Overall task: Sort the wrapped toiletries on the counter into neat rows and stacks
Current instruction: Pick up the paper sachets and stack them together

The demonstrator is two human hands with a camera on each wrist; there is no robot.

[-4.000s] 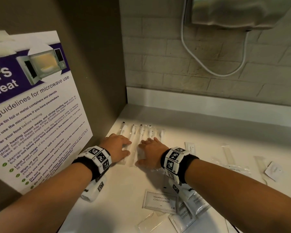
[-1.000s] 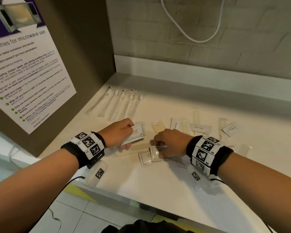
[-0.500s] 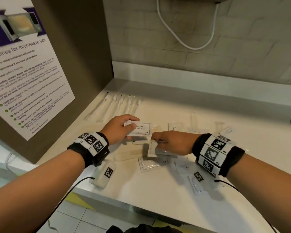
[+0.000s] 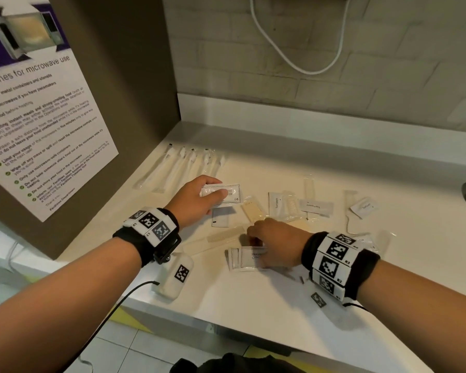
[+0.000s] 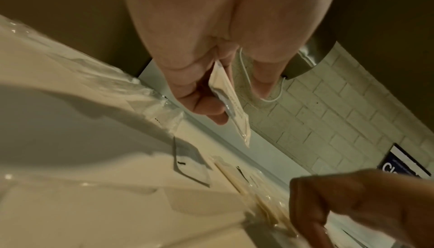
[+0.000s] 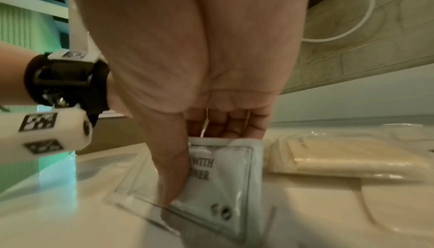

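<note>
One shampoo sachet (image 4: 224,193) is pinched in the left hand (image 4: 193,201) above the counter (image 4: 253,297). A second shampoo sachet (image 6: 220,174) is gripped by the right hand (image 4: 276,242), beside a wrapped comb (image 4: 221,236).

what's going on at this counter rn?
A person is sorting wrapped toiletries on a white counter. The left hand pinches a shampoo sachet just above the surface. The right hand grips another sachet in the loose pile. Wrapped toothbrushes already lie in a row at the back left; combs and toothpaste sachets are unsorted.
</note>
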